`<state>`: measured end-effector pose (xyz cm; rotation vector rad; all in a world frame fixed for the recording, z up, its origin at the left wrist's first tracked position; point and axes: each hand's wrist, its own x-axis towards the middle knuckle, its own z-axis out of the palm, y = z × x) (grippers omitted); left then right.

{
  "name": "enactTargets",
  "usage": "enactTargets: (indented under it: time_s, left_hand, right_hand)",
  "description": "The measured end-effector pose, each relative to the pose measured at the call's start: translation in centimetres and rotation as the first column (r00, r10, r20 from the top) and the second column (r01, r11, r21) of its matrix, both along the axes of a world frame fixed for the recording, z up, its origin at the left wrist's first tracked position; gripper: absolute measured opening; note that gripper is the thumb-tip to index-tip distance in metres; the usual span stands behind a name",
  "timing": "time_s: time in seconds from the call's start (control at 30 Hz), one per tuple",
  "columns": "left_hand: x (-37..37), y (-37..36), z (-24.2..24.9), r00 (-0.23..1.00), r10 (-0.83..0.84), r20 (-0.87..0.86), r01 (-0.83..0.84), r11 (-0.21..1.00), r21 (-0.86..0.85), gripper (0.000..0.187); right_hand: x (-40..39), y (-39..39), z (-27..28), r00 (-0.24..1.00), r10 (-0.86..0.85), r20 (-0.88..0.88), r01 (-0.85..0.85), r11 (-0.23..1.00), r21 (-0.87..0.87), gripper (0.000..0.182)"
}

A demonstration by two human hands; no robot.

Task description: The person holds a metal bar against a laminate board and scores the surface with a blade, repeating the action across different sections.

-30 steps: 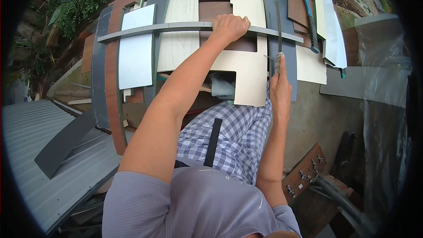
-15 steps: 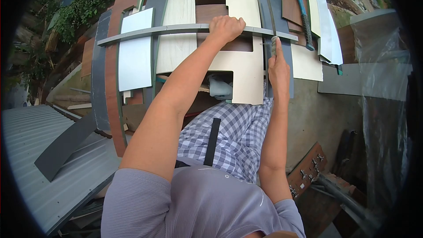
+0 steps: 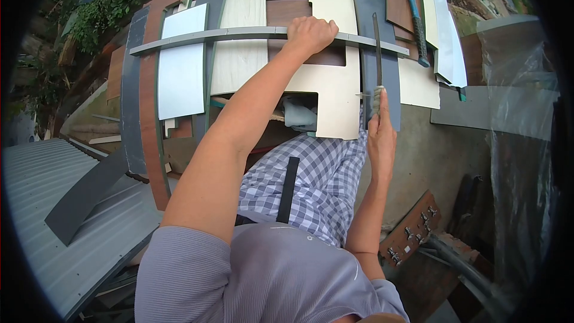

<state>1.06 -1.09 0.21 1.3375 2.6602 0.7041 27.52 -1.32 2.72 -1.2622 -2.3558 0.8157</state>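
A long grey strip (image 3: 239, 33) lies crosswise over several boards. My left hand (image 3: 311, 36) is closed around it near the middle, knuckles up. In my right hand (image 3: 381, 134) is a handsaw (image 3: 378, 60) with a narrow, dark blade and a wrapped handle; the index finger stretches along the handle. The blade points away from me and crosses the strip near its right end. Whether its teeth have cut into the strip cannot be made out. Beneath the blade runs a dark grey board (image 3: 373, 6).
A hammer (image 3: 414, 24) with a blue and black handle rests on boards at the right. White panels (image 3: 182, 60) and a cream board (image 3: 335, 0) cover the work surface. Corrugated metal (image 3: 48, 203) is at lower left, and a brown board with metal fittings (image 3: 412, 227) at lower right.
My right hand has drawn the handsaw back toward my body, so its handle is now farther from the strip. My left hand stays on the strip.
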Motion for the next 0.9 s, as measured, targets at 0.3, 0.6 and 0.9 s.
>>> enactTargets:
  time_s: [0.3,0.6,0.9]
  left_hand:
    - [0.1,0.2,-0.2,0.999,0.014,-0.034,-0.014,1.0,0.008,0.054]
    - [0.5,0.2,0.0,1.0,0.0,-0.002,0.0,1.0,-0.011,0.053]
    - [0.2,0.4,-0.5,0.998,0.026,-0.054,-0.025,0.999,0.027,0.053]
  right_hand:
    - [-5.8,4.7,0.9,0.995,0.027,0.101,-0.026,1.0,-0.005,0.055]
    - [1.3,-1.2,0.0,0.997,-0.061,0.052,0.067,0.99,-0.122,0.056]
    - [-6.2,5.6,-0.5,0.998,0.022,0.056,-0.027,0.996,0.089,0.057]
